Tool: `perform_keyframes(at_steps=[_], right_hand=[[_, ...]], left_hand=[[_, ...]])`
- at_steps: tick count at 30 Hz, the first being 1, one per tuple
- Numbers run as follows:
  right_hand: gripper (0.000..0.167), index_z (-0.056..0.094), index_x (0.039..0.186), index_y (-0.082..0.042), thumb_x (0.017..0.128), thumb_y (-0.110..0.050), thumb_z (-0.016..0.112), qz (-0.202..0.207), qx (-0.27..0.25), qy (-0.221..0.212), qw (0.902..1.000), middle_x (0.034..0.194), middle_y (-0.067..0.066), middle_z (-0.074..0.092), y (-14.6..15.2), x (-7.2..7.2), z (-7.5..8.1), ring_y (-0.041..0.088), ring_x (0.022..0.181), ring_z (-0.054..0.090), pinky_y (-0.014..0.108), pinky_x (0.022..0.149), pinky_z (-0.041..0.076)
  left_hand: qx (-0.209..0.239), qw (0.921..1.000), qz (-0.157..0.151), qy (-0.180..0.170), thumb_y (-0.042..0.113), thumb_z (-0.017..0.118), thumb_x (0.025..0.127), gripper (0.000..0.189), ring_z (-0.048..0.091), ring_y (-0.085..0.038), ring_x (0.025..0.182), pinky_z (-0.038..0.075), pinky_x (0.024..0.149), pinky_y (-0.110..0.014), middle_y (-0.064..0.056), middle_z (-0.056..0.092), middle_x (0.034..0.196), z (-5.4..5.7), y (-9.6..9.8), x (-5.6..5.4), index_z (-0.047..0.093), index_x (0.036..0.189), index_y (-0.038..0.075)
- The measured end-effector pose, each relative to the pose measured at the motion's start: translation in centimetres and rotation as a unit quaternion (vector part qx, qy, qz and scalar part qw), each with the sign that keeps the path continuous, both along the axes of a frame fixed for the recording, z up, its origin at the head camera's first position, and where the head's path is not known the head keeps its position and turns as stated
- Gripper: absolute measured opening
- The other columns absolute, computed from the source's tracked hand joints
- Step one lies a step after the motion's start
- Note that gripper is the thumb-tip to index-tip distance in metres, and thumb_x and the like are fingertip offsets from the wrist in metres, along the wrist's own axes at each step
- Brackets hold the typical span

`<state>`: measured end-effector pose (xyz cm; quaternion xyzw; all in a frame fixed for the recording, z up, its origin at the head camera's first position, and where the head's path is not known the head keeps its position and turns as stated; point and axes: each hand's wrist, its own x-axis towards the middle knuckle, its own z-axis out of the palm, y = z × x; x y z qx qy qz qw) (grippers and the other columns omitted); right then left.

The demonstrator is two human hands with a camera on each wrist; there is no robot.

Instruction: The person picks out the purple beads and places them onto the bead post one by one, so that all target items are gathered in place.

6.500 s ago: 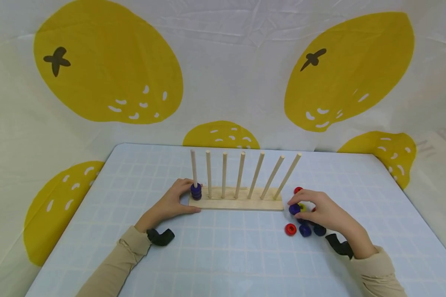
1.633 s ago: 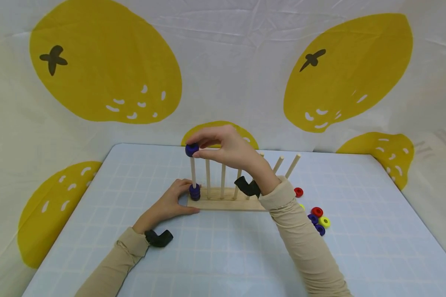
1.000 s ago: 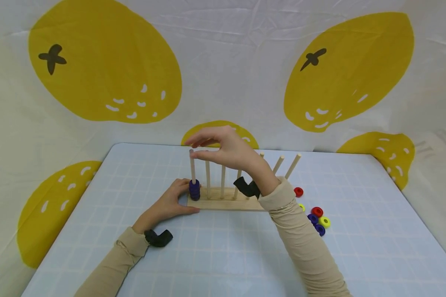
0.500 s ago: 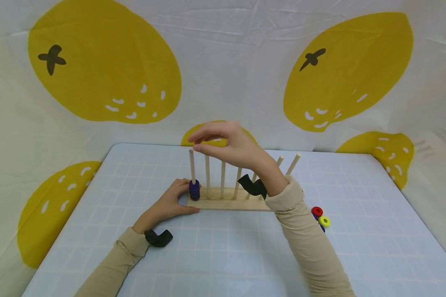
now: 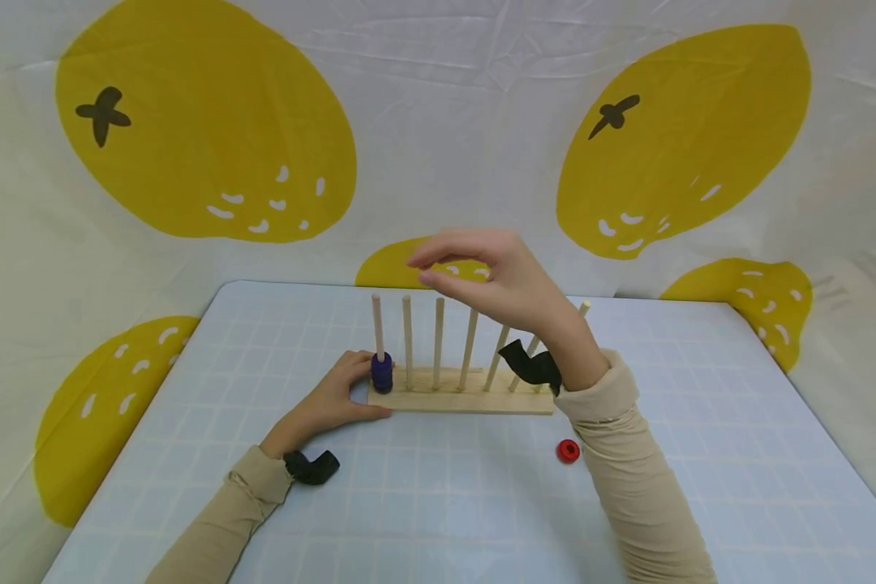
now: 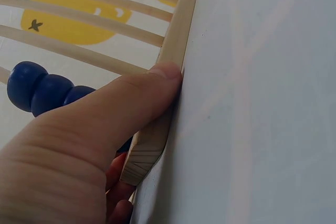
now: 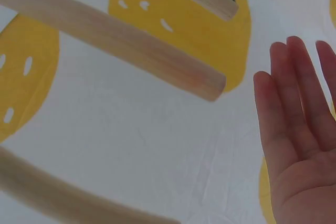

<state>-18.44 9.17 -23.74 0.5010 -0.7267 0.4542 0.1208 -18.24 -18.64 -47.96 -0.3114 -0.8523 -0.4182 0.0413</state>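
Note:
A wooden peg rack [image 5: 460,401] stands on the table, with a row of several upright pegs. Its leftmost peg carries a stack of dark blue beads [image 5: 382,373], which also shows in the left wrist view. My left hand [image 5: 336,397] grips the left end of the base, thumb along the front edge and fingers behind; the left wrist view shows the thumb [image 6: 142,90] on the wood. Above the middle pegs is my right hand [image 5: 500,272], fingers extended and holding nothing. In the right wrist view its straight fingers [image 7: 294,93] are beside the tips of the pegs [image 7: 194,77].
One red bead [image 5: 568,451] lies in front of the rack's right end. My right sleeve [image 5: 635,462] hides the spot where other loose beads lay earlier. Behind the pale blue table [image 5: 438,503] hangs a white cloth [image 5: 453,146] printed with lemons.
My right hand carried a blue bead to the leftmost peg and released it, and it dropped onto the stack. The hand has since moved right. My left hand stayed on the base.

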Motion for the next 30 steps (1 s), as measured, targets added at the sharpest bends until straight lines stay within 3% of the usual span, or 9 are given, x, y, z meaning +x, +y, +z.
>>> perform_keyframes(at_steps=[8, 16, 30], right_hand=[[0.025, 0.074, 0.108, -0.004, 0.086, 0.009, 0.07, -0.007, -0.009, 0.035, 0.9993, 0.108, 0.003, 0.072, 2.4, 0.3, 0.3, 0.016, 0.1, 0.065, 0.037, 0.09, 0.051], [0.028, 0.073, 0.108, 0.001, 0.084, 0.015, 0.068, -0.026, -0.019, 0.043, 0.9985, 0.107, 0.01, 0.072, 4.8, 1.0, 0.6, 0.02, 0.102, 0.065, 0.035, 0.092, 0.049], [0.014, 0.072, 0.102, 0.008, 0.09, 0.005, 0.067, -0.065, -0.092, 0.04, 0.9928, 0.099, 0.016, 0.072, 8.6, 2.3, -1.9, 0.022, 0.096, 0.066, 0.032, 0.091, 0.05]], left_hand=[[-0.004, 1.0, 0.002, -0.003, 0.028, 0.093, 0.068, 0.065, 0.046, -0.02, 0.116, 0.039, 0.1, -0.05, -0.002, 0.059, 0.127, 0.1, 0.0, 0.1, 0.068, 0.126, 0.012], [-0.007, 1.0, 0.003, -0.004, 0.027, 0.093, 0.068, 0.066, 0.046, -0.02, 0.116, 0.039, 0.1, -0.05, -0.003, 0.059, 0.128, 0.2, 0.0, 0.1, 0.067, 0.127, 0.012], [-0.012, 0.9998, 0.006, -0.016, 0.028, 0.092, 0.069, 0.066, 0.046, -0.02, 0.114, 0.039, 0.1, -0.05, -0.003, 0.058, 0.128, 0.3, 0.1, 0.2, 0.067, 0.128, 0.013]])
